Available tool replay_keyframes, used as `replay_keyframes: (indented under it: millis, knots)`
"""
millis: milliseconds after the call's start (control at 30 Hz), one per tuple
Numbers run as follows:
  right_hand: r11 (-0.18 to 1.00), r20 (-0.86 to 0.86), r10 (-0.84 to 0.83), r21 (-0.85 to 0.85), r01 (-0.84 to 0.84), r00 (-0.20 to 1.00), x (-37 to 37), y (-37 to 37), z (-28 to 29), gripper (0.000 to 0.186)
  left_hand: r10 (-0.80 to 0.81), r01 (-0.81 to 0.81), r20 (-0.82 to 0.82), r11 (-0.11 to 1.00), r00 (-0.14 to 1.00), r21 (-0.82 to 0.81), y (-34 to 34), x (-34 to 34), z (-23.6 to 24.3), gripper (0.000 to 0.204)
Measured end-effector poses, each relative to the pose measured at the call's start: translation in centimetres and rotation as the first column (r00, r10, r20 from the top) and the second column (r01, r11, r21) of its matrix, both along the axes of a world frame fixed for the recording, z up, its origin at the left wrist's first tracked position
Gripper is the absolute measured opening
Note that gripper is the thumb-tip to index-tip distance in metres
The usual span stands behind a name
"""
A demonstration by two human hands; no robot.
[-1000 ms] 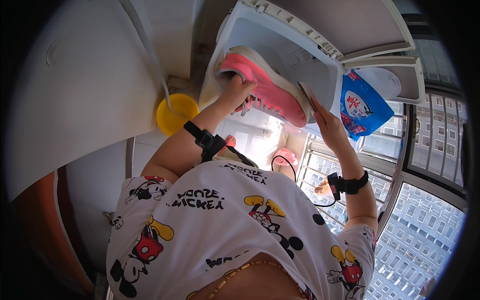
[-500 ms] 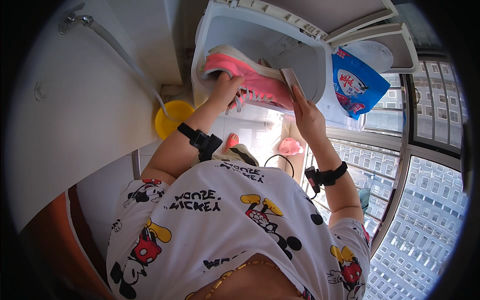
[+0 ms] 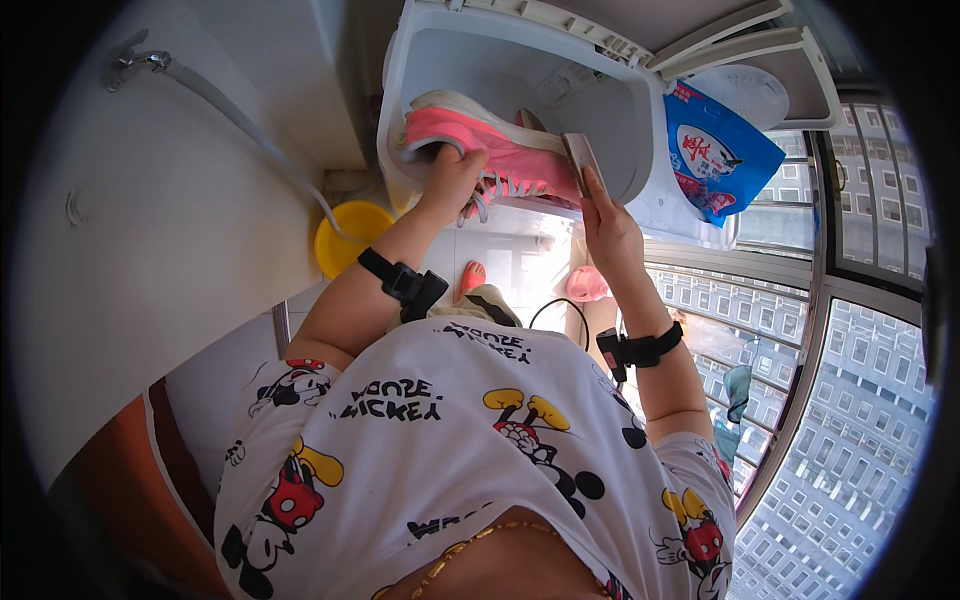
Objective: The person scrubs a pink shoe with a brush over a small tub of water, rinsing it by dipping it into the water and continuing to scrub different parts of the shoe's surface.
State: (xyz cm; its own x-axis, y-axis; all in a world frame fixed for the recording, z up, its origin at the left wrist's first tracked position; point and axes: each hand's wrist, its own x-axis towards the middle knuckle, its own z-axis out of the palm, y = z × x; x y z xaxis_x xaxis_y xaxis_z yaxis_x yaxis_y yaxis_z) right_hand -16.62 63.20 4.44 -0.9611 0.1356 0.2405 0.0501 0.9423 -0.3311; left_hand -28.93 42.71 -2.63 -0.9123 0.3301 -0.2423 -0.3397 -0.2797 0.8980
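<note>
A pink sneaker (image 3: 515, 160) with a white sole and grey laces lies on its side over the open white tub (image 3: 388, 130), its toe to the right. My left hand (image 3: 455, 180) is closed on the sneaker by its collar and tongue, fingers partly inside the opening. My right hand (image 3: 612, 235) grips a flat, narrow brush (image 3: 582, 160) held across the toe end. The brush's bristle side is turned to the shoe and hidden. Behind the sole, part of another shoe (image 3: 530, 120) shows inside the tub.
A blue detergent pouch (image 3: 725, 150) stands on the tub's right side, below raised lids (image 3: 770, 70). A yellow basin (image 3: 355, 220) sits at lower left, with a grey hose (image 3: 250, 130) running down to it from a wall tap (image 3: 145, 62). A pink container (image 3: 587, 283) stands below; windows line the right.
My right hand and the brush have shifted very slightly along the sneaker's toe, with the right forearm drawn a little left. My left hand keeps its grip on the shoe.
</note>
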Motion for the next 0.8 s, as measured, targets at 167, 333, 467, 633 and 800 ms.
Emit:
replay_keyframes:
  millis: [167,333,467,633,800]
  knots:
    - [0.994,0.189,0.054,0.079,-0.070,0.981,-5.8,-2.4,-3.7,0.037,-0.135,0.095,-0.092,0.931,0.987,-0.352,0.5,2.0,3.0,0.017]
    - [0.996,0.141,-0.037,-0.077,0.049,0.989,-4.9,-1.0,-2.6,0.038,0.012,-0.039,-0.135,0.979,0.991,-0.198,-0.2,1.4,0.3,0.023]
    - [0.962,0.095,-0.035,-0.268,0.060,0.995,-3.7,0.0,-4.1,0.040,-0.050,0.053,0.031,0.993,0.998,-0.104,-0.5,2.7,2.7,0.021]
    - [0.951,0.057,0.039,-0.308,-0.020,0.998,-5.6,-7.5,-2.4,0.038,-0.092,0.085,-0.051,0.988,0.994,-0.127,-0.9,3.6,1.9,0.018]
    - [0.981,0.122,-0.004,-0.190,0.027,0.993,-5.7,-3.1,-4.5,0.039,0.112,-0.133,0.143,0.980,0.983,0.148,-1.6,3.6,2.3,0.026]
